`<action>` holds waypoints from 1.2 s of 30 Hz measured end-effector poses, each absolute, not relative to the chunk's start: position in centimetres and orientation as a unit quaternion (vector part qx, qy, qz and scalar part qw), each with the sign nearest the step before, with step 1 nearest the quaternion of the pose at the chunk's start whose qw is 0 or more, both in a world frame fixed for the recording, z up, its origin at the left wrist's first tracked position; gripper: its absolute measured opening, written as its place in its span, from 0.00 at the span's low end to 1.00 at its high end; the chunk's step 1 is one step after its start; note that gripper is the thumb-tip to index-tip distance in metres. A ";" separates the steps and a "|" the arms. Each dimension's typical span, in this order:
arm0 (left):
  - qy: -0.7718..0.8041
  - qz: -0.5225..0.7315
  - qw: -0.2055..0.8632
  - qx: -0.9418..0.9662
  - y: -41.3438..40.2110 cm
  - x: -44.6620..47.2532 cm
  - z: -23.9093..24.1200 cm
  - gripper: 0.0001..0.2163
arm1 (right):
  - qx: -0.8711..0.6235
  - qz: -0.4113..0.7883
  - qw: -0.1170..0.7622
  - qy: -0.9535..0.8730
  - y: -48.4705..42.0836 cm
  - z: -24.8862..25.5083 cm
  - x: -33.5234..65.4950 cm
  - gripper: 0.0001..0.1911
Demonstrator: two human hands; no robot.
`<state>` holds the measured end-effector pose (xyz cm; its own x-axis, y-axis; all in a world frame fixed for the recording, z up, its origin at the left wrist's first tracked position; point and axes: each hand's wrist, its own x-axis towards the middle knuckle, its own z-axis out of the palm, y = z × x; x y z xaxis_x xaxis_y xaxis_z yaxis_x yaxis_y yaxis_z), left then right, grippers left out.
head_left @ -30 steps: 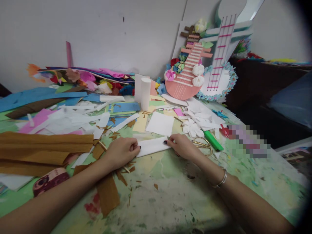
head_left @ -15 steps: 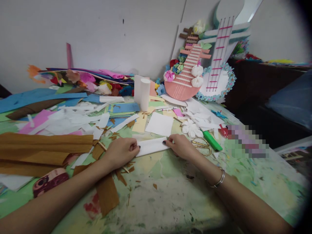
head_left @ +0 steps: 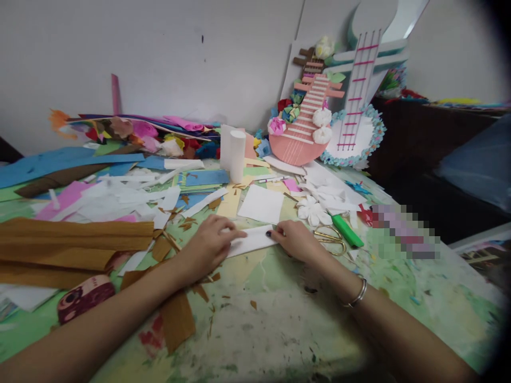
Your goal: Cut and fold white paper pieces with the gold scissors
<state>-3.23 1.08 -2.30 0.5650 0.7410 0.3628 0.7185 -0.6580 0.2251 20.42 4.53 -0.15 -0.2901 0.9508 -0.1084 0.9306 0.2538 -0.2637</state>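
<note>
A folded strip of white paper (head_left: 255, 239) lies on the painted table between my hands. My right hand (head_left: 296, 239) is closed on the strip's right end, its thumb pressed on top. My left hand (head_left: 213, 242) rests over the left end; its index finger is stretched out across the paper, and its thumb is hidden. Just behind the strip is a square stack of white paper (head_left: 261, 204). Gold-handled scissors (head_left: 331, 242) and a green tube-shaped item (head_left: 347, 230) lie to the right of my right hand, near a white paper flower (head_left: 314, 210).
Brown crepe paper (head_left: 72, 252), white scraps (head_left: 120, 194) and a dark red patterned item (head_left: 85, 298) lie on the left. A white roll (head_left: 237, 157) stands upright at the back. Paper instruments, one a pink lute (head_left: 301, 143), lean against the wall.
My left hand has loosened its pinch at the strip's left end and shifted slightly right, its index finger now reaching along the paper. My right hand stays where it was.
</note>
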 end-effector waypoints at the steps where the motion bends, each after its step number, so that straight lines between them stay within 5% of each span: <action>1: 0.371 0.215 0.013 0.903 1.1 -3.3 -2.5 0.18 | -0.593 0.137 0.033 -0.793 4.5 -0.1 20.4 0.17; 9: 0.322 0.082 -0.031 0.943 0.9 -3.2 -2.5 0.32 | -0.597 0.121 0.030 -0.792 4.5 -0.1 20.4 0.17; 25: 0.351 0.037 -0.115 0.928 0.8 -0.1 -1.4 0.22 | -0.600 0.115 0.040 -0.791 4.4 0.1 20.4 0.16; 36: 0.360 0.006 -0.140 0.922 0.5 2.6 -0.6 0.22 | -0.610 0.274 0.057 -0.741 5.1 -0.1 21.2 0.18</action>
<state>2.58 0.47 -0.58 0.7408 0.6625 0.1110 0.6656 -0.7018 -0.2537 21.16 5.09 -0.13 -0.2489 0.9357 -0.2501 0.8728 0.1047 -0.4766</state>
